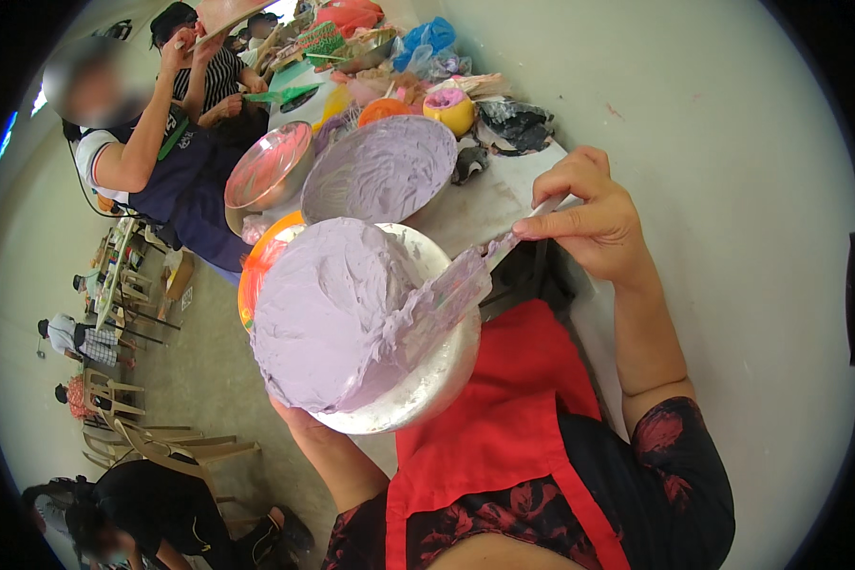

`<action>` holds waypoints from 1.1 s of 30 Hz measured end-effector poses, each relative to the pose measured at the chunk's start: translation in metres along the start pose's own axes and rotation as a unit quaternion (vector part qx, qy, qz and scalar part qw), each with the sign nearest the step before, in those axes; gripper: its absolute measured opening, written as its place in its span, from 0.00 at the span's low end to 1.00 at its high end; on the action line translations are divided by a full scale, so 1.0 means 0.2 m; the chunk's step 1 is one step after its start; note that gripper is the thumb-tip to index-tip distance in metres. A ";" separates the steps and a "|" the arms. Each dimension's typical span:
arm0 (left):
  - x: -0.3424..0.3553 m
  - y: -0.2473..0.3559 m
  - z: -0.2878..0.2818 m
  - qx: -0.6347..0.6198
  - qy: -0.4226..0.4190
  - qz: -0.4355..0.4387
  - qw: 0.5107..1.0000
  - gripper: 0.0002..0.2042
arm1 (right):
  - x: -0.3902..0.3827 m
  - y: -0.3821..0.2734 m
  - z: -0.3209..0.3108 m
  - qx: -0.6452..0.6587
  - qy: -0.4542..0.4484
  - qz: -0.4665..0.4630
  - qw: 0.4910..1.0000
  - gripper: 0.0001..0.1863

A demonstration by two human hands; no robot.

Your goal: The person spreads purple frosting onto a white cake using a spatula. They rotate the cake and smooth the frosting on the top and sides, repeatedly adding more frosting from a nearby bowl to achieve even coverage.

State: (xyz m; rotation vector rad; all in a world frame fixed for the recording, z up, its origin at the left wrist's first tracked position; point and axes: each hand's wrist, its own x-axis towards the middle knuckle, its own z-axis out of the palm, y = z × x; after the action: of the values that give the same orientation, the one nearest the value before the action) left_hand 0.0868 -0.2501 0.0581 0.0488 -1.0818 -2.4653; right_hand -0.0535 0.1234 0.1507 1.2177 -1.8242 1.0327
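A round cake (328, 309) is coated in lilac frosting, with rough ridges on its top and side. It sits on a silver cake board (437, 375), tilted in front of me. My left hand (294, 410) holds the board from beneath; its fingers are hidden behind the cake and board. Pinched between thumb and fingers of my right hand (584, 217) is the handle of a spatula (463, 285). Its translucent, frosting-smeared blade lies against the cake's right side. Beyond the cake stands a large bowl (380, 166) lined with lilac frosting.
A glass bowl of pink frosting (271, 171) and an orange-rimmed container (256, 271) stand near the cake. Bags, a yellow cup (449, 109) and black plastic (513, 128) crowd the table. A wall (731, 190) runs along my right. A co-worker in a navy apron (185, 180) stands at left.
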 end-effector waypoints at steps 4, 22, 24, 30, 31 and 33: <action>0.01 0.00 -0.01 0.009 -0.001 0.003 1.000 0.28 | 0.00 0.04 -0.01 -0.011 -0.001 0.008 1.000 0.17; 0.03 0.02 -0.04 0.082 -0.016 0.007 0.996 0.29 | 0.04 -0.10 -0.07 -0.042 -0.015 -0.020 0.999 0.17; 0.03 0.03 -0.03 0.079 -0.008 0.009 0.997 0.29 | 0.03 -0.08 -0.08 -0.063 -0.013 -0.011 0.998 0.18; 0.03 0.04 -0.02 0.088 -0.018 0.025 0.996 0.30 | -0.02 -0.05 -0.16 -0.095 0.008 0.011 0.995 0.16; 0.03 0.04 -0.01 0.107 -0.011 0.037 0.994 0.30 | -0.03 -0.05 -0.17 -0.083 0.015 0.010 0.996 0.16; 0.04 0.03 -0.02 0.112 -0.019 0.034 0.993 0.30 | -0.02 -0.08 -0.18 -0.060 0.020 0.003 0.998 0.15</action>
State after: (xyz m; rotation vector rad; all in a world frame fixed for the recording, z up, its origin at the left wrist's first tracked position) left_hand 0.0838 -0.2600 0.0600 0.0340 -1.3498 -2.2822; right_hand -0.0329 0.1537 0.1657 1.1124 -1.8329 0.9295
